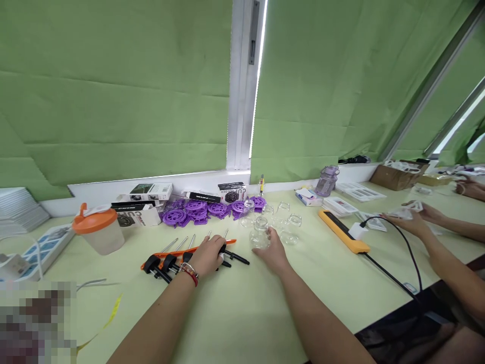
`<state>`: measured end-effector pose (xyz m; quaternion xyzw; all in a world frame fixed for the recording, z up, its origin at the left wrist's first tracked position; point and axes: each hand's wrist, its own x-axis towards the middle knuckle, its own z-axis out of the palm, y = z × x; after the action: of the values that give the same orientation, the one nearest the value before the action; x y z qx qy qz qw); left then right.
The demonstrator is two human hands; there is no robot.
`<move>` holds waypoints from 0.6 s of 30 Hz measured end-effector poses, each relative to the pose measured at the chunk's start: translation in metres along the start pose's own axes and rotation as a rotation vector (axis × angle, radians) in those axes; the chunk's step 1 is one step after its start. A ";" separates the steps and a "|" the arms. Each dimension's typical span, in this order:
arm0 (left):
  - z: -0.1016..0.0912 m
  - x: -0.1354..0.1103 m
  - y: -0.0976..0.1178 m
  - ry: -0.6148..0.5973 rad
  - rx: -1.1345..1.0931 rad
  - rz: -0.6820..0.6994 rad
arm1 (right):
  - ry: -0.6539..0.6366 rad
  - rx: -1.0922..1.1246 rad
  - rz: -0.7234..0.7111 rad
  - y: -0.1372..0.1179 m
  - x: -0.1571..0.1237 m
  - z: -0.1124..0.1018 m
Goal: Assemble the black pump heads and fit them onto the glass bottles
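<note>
One cup (104, 238) is standing at left. Black rods (171, 263) are lying beside it; left hand (207, 257) is covering several, fingers curled, grip hidden, cannot tell. Bare table (237, 316) is opening between the forearms. Near jar (257, 236) is standing mid-table, right hand (276, 254) part-closed around it. Clear room is separating other jars (291, 233) from the power strip's edge (343, 231).

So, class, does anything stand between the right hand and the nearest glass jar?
Nothing visible does: the right hand is on the jar, with its thumb low on the near side and its fingers at the right. The other jars stand beyond it and to its right.
</note>
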<state>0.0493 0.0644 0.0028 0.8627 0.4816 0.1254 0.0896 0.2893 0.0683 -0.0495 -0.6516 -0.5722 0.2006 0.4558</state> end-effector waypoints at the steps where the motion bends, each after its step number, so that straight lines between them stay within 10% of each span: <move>1: 0.000 0.001 0.001 -0.001 0.002 -0.002 | -0.009 0.009 0.002 0.000 0.000 0.000; 18: 0.001 0.017 -0.007 -0.097 -0.153 -0.044 | -0.039 0.067 0.003 0.009 0.001 0.004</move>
<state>0.0524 0.0820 0.0024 0.8475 0.4847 0.1179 0.1814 0.2920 0.0716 -0.0585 -0.6328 -0.5730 0.2327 0.4658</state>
